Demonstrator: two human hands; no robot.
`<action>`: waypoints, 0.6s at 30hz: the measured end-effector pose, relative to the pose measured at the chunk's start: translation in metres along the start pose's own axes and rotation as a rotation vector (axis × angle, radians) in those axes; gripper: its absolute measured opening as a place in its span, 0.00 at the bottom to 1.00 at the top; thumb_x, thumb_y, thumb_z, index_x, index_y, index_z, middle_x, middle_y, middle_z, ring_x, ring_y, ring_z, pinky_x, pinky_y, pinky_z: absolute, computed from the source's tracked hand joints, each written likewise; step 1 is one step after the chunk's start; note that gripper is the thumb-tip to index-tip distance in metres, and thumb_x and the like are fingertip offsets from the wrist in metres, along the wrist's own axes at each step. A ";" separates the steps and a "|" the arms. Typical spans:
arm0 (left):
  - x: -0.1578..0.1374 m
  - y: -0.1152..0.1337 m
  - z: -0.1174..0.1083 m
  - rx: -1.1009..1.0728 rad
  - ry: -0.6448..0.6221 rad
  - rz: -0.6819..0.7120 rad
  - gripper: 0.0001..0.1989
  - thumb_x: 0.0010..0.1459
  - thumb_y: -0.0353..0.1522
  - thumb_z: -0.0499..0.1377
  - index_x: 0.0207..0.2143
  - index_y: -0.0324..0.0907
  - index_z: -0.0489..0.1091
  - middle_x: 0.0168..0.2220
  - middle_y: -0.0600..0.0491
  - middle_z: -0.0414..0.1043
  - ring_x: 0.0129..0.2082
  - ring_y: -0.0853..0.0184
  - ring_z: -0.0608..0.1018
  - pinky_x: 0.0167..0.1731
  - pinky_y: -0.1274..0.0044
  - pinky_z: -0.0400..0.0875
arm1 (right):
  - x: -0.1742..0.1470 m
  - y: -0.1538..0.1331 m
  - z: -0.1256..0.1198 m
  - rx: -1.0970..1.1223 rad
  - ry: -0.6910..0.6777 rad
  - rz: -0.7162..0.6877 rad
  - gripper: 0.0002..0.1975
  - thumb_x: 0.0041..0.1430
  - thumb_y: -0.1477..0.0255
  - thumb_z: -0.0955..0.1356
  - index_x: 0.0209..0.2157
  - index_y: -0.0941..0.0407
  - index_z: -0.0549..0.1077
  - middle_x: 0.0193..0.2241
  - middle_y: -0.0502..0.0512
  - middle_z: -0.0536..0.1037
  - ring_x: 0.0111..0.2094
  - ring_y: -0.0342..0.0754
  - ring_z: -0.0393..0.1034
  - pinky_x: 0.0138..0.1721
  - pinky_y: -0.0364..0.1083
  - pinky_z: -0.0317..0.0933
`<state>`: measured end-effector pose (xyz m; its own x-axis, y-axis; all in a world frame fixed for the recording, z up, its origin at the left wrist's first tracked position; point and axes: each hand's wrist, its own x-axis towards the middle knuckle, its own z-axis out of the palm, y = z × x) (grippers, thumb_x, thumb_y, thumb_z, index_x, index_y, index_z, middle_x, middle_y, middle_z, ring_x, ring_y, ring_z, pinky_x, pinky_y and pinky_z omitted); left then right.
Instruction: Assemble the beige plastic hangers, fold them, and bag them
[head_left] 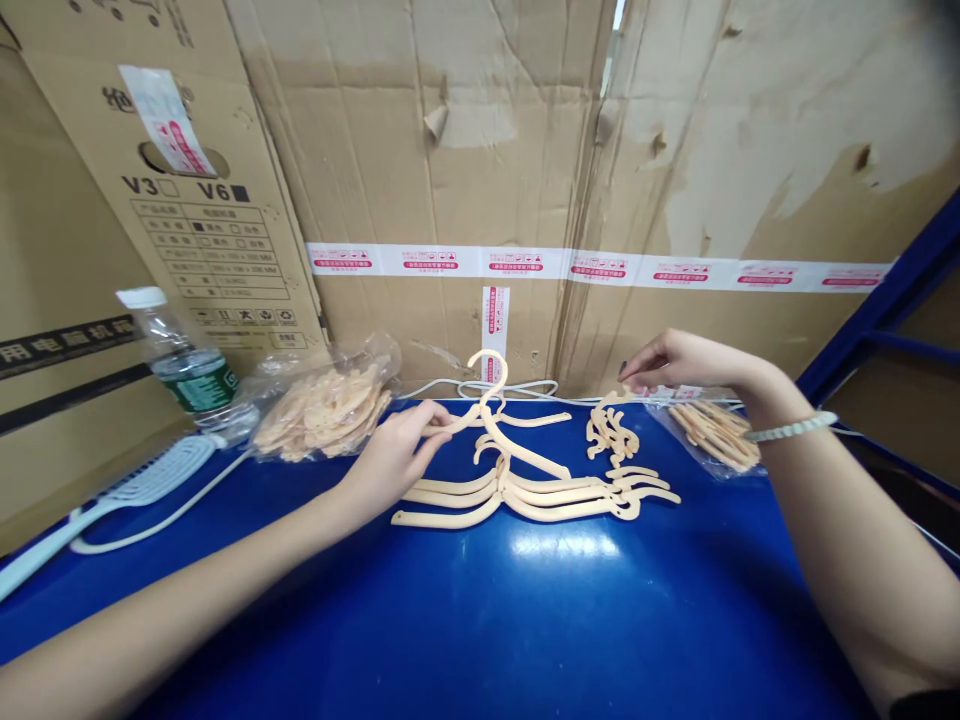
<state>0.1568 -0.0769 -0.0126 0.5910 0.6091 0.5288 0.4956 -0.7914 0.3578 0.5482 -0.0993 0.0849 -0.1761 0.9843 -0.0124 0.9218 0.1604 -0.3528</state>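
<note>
My left hand is closed on one arm of a cream plastic hanger, which it holds up with its hook at the top. Below it several more cream hangers lie stacked on the blue table. Over to the right, my right hand pinches a small cream piece above a pile of curved cream pieces; the fingers partly cover what they hold. Several loose curved cream arms lie at the right end of the stacked hangers.
A clear bag of cream pieces lies at the left, beside a water bottle and a pale blue hairbrush. Another bag of narrow cream pieces is at the right. A white cable and cardboard wall stand behind.
</note>
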 end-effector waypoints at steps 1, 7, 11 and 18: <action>-0.010 0.007 -0.002 -0.007 0.004 -0.005 0.04 0.65 0.29 0.51 0.39 0.42 0.64 0.38 0.51 0.73 0.37 0.63 0.78 0.39 0.71 0.71 | -0.005 -0.001 -0.004 0.034 0.008 -0.003 0.15 0.55 0.67 0.67 0.38 0.61 0.81 0.28 0.57 0.83 0.27 0.45 0.74 0.27 0.42 0.62; -0.052 0.027 0.004 -0.084 0.005 0.008 0.09 0.64 0.24 0.49 0.42 0.42 0.66 0.38 0.51 0.74 0.37 0.64 0.78 0.38 0.74 0.72 | -0.021 -0.033 -0.005 0.433 0.169 -0.069 0.15 0.55 0.65 0.69 0.39 0.62 0.78 0.29 0.59 0.82 0.26 0.43 0.75 0.29 0.43 0.64; -0.061 0.022 0.011 -0.151 -0.004 0.042 0.09 0.64 0.24 0.51 0.43 0.42 0.68 0.39 0.50 0.76 0.39 0.65 0.79 0.39 0.75 0.74 | -0.029 -0.060 0.018 0.797 0.300 -0.033 0.14 0.49 0.64 0.74 0.35 0.60 0.79 0.30 0.60 0.83 0.27 0.46 0.77 0.27 0.41 0.68; -0.069 0.016 0.018 -0.226 0.074 0.074 0.11 0.65 0.25 0.53 0.48 0.43 0.70 0.43 0.50 0.77 0.43 0.65 0.79 0.42 0.76 0.75 | -0.052 -0.069 0.100 1.140 0.468 0.136 0.17 0.43 0.59 0.78 0.32 0.56 0.80 0.25 0.56 0.82 0.24 0.44 0.76 0.26 0.39 0.71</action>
<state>0.1354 -0.1313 -0.0575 0.5679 0.5505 0.6119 0.2925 -0.8299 0.4751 0.4595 -0.1693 0.0161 0.2534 0.9572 0.1399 0.0555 0.1300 -0.9900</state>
